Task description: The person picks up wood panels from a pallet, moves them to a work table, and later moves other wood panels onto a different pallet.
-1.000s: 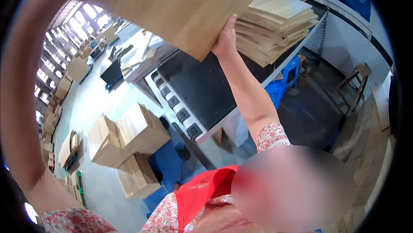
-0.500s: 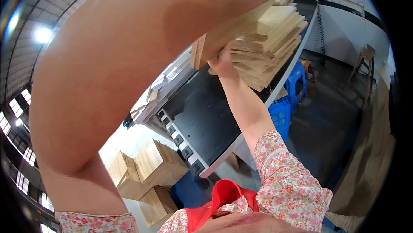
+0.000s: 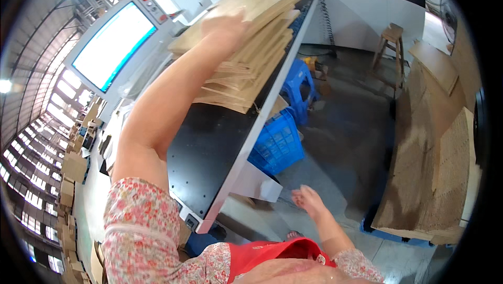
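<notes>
A stack of pale wooden boards point(image 3: 238, 85), its layers unevenly fanned, lies on the black-topped work table point(image 3: 209, 142). My left arm stretches forward over the table's left part. At its end my left hand point(image 3: 225, 26) is on the upper boards of the stack; motion smears its fingers, so I cannot tell how they are set. My right hand point(image 3: 308, 200) hangs low on the right, off the table's edge and over the floor. Its fingers are loosely bent and apart, with nothing in them.
A machine screen point(image 3: 114, 45) stands left of the stack. Below the table's right edge are a blue plastic crate point(image 3: 277, 142) and a blue stool point(image 3: 299, 87). A wooden stool point(image 3: 389, 48) stands farther back. Stacked brown boards point(image 3: 419, 179) fill the right side.
My right hand has left the stack's near edge and dropped low on the right. My left arm, raised across the view before, now reaches down onto the stack. The view has swung right.
</notes>
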The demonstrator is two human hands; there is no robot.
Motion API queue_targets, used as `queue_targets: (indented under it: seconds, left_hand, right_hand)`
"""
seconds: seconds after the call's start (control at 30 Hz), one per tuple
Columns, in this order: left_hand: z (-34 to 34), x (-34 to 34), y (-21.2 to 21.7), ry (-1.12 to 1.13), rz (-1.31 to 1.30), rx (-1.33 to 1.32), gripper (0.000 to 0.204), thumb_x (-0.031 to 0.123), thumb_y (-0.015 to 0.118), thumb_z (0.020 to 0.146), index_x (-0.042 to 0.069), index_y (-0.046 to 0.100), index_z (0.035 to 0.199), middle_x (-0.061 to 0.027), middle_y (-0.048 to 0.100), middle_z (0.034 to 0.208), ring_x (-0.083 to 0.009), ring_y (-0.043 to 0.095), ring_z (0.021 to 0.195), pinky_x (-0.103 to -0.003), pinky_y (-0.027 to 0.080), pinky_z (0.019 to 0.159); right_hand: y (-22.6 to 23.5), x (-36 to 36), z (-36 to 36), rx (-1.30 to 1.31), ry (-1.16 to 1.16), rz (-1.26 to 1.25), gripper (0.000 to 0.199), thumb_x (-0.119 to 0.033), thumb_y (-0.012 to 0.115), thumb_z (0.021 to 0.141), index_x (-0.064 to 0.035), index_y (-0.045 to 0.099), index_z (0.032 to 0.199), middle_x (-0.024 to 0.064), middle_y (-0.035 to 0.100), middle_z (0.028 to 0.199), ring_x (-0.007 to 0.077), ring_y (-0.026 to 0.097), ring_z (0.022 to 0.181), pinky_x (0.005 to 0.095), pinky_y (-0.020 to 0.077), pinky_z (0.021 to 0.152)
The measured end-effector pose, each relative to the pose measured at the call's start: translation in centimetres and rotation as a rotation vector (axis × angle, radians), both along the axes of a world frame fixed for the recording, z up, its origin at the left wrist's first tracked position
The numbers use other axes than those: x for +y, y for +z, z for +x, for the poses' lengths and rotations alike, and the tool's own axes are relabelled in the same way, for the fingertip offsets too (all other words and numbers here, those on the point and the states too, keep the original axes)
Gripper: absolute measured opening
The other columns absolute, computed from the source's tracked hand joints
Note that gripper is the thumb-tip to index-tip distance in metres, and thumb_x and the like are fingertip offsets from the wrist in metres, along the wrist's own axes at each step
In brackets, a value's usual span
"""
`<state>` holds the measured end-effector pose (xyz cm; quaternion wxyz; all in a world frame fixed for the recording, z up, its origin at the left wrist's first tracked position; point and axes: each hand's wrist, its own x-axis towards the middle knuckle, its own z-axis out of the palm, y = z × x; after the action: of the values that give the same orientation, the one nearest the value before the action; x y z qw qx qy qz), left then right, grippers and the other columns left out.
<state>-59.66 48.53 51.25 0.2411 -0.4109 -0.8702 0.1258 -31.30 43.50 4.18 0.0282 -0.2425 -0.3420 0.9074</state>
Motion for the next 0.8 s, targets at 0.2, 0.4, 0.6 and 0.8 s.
queue_targets:
  seconds: [0.2,0.4,0.6,0.8]
  left_hand:
    - [-4.3,-2.0,-4.1,0.076,0.221,0.02,0.059,0.055,0.033,0.094,0.007,0.055,0.12,-0.0151,0.061,0.115,-0.0316,0.053,0.113,-0.046,0.042,0.093]
    - [-5.0,-1.9,-4.1,0.095,0.219,0.037,0.055,0.057,0.036,0.093,0.011,0.06,0.114,-0.0128,0.059,0.118,-0.0298,0.051,0.115,-0.046,0.04,0.093]
    - [-5.7,-0.9,-4.4,0.094,0.288,0.032,0.052,0.056,0.038,0.092,0.015,0.06,0.115,-0.0103,0.06,0.118,-0.0286,0.05,0.116,-0.046,0.04,0.093]
    - [-6.1,-1.0,-5.2,0.079,0.321,0.129,0.044,0.054,0.044,0.091,0.02,0.061,0.112,-0.0071,0.063,0.109,-0.0269,0.058,0.105,-0.044,0.043,0.086]
  right_hand:
    - [-10.3,-2.5,22.8,-0.884,-0.13,-0.05,0.027,-0.016,0.048,0.087,-0.002,0.05,0.11,0.0117,0.059,0.082,0.0206,0.058,0.062,0.0309,0.0423,0.046]
    - [-10.6,-2.8,20.1,-0.759,-0.305,0.056,0.032,-0.015,0.05,0.086,-0.0004,0.047,0.115,0.0136,0.058,0.083,0.0218,0.057,0.064,0.032,0.0461,0.05]
    - [-3.8,0.2,4.2,-0.344,-0.186,0.207,0.042,-0.022,0.052,0.09,0.0007,0.046,0.124,0.0128,0.062,0.104,0.0193,0.061,0.085,0.0296,0.0504,0.07]
    - [2.5,5.4,-1.5,-0.311,0.014,0.372,0.038,-0.024,0.054,0.09,0.0012,0.052,0.119,0.0082,0.064,0.095,0.0172,0.06,0.082,0.0314,0.049,0.067]
